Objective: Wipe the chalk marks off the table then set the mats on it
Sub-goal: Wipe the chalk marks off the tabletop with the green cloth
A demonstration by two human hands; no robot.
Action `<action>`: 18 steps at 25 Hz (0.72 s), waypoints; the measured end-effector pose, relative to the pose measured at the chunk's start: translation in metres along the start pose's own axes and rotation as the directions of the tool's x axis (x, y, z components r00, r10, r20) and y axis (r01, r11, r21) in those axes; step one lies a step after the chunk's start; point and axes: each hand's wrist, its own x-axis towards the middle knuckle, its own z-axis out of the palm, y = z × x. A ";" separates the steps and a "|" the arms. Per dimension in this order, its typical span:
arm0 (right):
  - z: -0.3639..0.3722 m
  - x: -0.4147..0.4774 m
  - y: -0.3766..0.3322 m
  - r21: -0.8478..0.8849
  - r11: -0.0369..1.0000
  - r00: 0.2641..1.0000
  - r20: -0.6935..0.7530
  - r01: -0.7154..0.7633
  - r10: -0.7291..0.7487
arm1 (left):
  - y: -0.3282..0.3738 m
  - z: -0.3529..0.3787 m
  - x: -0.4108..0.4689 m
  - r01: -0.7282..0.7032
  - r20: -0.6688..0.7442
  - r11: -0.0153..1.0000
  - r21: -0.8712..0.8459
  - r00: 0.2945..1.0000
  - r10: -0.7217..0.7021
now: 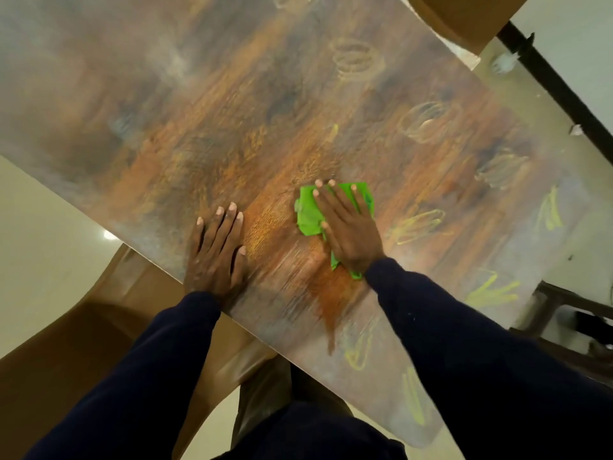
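The left hand (215, 250) is lying flat on the bench (166, 111), fingers (232, 217) straight and apart. The right hand (348, 230) is pressing the green cloth (306, 215) under spread fingers; firm rightward strokes should be clearing the yellow chalk marks (418, 224) beside it.

The single head view looks steeply down from above the near edge of the table (232, 94), close, tilted.

The left hand (215, 252) lies flat, palm down, fingers close together; the right hand (350, 230) presses down flat, fingers spread.
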 end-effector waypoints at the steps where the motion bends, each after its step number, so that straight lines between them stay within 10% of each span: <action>1: -0.004 0.022 0.011 -0.004 0.995 0.994 -0.041 -0.104 0.103 | 0.000 0.000 0.001 0.001 -0.006 1.000 -0.002 1.000 -0.001; 5: 0.002 0.104 -0.017 0.035 0.910 0.896 -0.161 -0.413 0.413 | 0.002 -0.005 -0.001 0.004 -0.011 1.000 -0.022 1.000 -0.004; 12: 0.036 -0.001 -0.134 0.094 0.962 0.961 -0.086 -0.255 0.264 | 0.002 -0.005 0.001 0.003 -0.011 1.000 -0.013 1.000 -0.003; 18: 0.031 -0.085 -0.096 0.007 0.984 0.984 -0.012 -0.179 0.179 | 0.000 -0.002 0.001 0.002 -0.041 1.000 0.026 0.999 -0.001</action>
